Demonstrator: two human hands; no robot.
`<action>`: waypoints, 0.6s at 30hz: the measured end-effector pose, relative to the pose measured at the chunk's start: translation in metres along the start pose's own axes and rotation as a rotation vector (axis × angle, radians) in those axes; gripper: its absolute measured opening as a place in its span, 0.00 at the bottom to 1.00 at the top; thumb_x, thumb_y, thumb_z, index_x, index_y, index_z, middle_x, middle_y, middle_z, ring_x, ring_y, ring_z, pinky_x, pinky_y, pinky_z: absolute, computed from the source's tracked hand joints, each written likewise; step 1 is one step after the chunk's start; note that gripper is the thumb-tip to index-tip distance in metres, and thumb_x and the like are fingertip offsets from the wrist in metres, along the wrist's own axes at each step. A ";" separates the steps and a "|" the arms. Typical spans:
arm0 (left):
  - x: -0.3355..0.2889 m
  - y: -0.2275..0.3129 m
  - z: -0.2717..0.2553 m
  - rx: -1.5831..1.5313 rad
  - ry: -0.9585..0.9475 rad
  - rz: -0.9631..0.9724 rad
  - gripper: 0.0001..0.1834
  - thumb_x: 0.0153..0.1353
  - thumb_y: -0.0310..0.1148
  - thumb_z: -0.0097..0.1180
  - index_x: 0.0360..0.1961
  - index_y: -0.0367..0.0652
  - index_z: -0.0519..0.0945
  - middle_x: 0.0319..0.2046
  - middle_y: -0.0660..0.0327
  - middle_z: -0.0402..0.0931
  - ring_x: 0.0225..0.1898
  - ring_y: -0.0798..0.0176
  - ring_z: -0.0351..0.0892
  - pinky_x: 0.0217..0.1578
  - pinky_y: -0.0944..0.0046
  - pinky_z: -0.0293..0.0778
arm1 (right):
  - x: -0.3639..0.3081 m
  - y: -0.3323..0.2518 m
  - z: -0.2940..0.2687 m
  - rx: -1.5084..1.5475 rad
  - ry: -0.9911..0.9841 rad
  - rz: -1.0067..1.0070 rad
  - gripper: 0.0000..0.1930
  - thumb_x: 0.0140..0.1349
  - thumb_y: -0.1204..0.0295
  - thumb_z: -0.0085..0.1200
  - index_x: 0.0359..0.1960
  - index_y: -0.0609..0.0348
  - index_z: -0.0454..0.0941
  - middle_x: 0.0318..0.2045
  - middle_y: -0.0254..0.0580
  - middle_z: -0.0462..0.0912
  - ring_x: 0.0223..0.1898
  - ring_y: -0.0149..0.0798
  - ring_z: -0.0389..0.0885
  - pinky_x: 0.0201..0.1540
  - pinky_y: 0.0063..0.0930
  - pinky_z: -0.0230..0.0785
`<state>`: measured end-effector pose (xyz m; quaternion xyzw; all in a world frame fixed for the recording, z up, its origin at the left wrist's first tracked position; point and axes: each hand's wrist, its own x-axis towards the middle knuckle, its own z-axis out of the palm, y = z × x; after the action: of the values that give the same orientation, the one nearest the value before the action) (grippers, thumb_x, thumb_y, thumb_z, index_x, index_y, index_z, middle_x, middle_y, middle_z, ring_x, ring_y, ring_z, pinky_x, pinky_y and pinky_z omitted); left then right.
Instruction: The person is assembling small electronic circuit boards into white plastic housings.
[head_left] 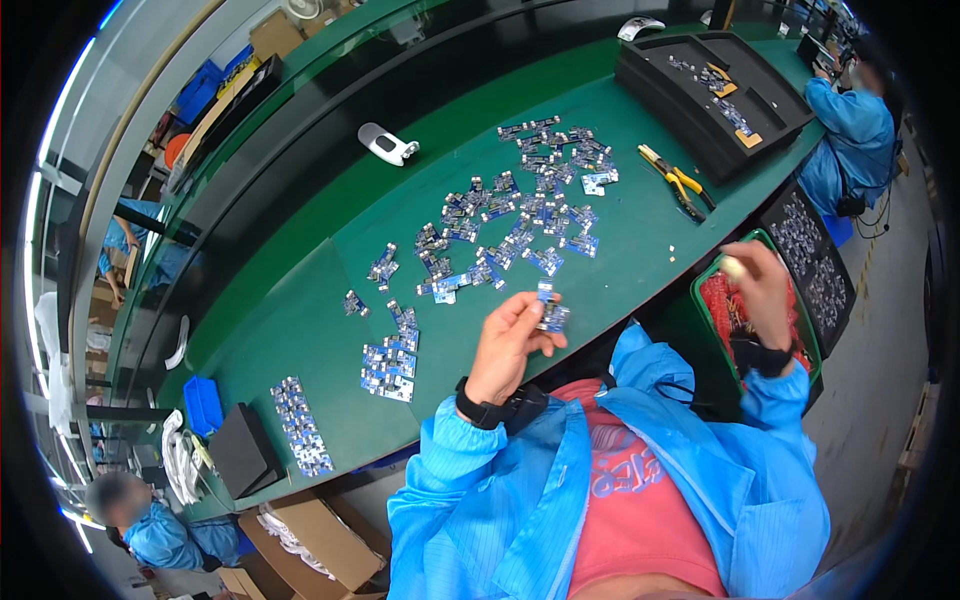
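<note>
A small blue circuit board (552, 318) is pinched between the thumb and fingers of my left hand (508, 340), just above the near edge of the green table. My right hand (763, 290) is over a green basket (697, 292) of red parts (722, 300), its fingers curled together. A pale, rounded bit (734, 268) shows at those fingertips; whether it is a held thing or a finger cover is unclear. Beyond my left hand, many loose blue circuit boards (520, 235) lie scattered, and a closer group (390, 372) sits to its left.
Yellow-handled pliers (675, 182) lie near a black tray (690, 130) with boards. Another board row (300, 425) is at the left, beside a black box (245, 450) and blue bin (203, 405). A white device (387, 145) lies at the back. Co-workers sit at both ends.
</note>
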<state>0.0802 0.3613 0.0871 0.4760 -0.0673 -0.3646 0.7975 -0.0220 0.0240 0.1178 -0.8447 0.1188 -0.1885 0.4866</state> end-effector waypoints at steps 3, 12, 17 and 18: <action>0.002 0.004 -0.003 0.067 0.103 0.031 0.16 0.71 0.33 0.44 0.53 0.33 0.73 0.31 0.59 0.77 0.27 0.67 0.78 0.25 0.72 0.71 | -0.033 0.051 -0.067 -0.830 0.204 -0.197 0.14 0.55 0.81 0.54 0.44 0.61 0.79 0.47 0.51 0.79 0.43 0.52 0.81 0.46 0.35 0.74; 0.007 0.024 0.002 0.424 0.166 0.092 0.09 0.65 0.28 0.52 0.43 0.35 0.76 0.27 0.66 0.76 0.23 0.75 0.73 0.22 0.76 0.66 | 0.009 -0.037 0.042 -0.263 -0.084 -0.297 0.08 0.54 0.80 0.55 0.36 0.64 0.81 0.30 0.50 0.82 0.32 0.50 0.82 0.36 0.36 0.74; 0.009 0.030 0.006 0.417 0.099 0.084 0.14 0.63 0.26 0.54 0.49 0.39 0.69 0.33 0.67 0.75 0.31 0.77 0.73 0.28 0.76 0.70 | 0.048 -0.080 0.124 -0.027 -0.398 -0.889 0.19 0.45 0.77 0.61 0.42 0.58 0.76 0.36 0.42 0.79 0.36 0.49 0.79 0.38 0.38 0.73; 0.009 0.032 0.006 0.389 0.097 0.088 0.14 0.63 0.26 0.55 0.49 0.40 0.68 0.33 0.67 0.74 0.30 0.77 0.73 0.29 0.76 0.70 | 0.052 -0.075 0.136 0.035 -0.476 -0.896 0.18 0.46 0.76 0.61 0.42 0.58 0.76 0.36 0.42 0.79 0.36 0.48 0.79 0.38 0.38 0.73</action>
<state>0.1004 0.3601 0.1141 0.6348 -0.1188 -0.2861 0.7079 0.0853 0.1474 0.1312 -0.8241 -0.3726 -0.1829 0.3855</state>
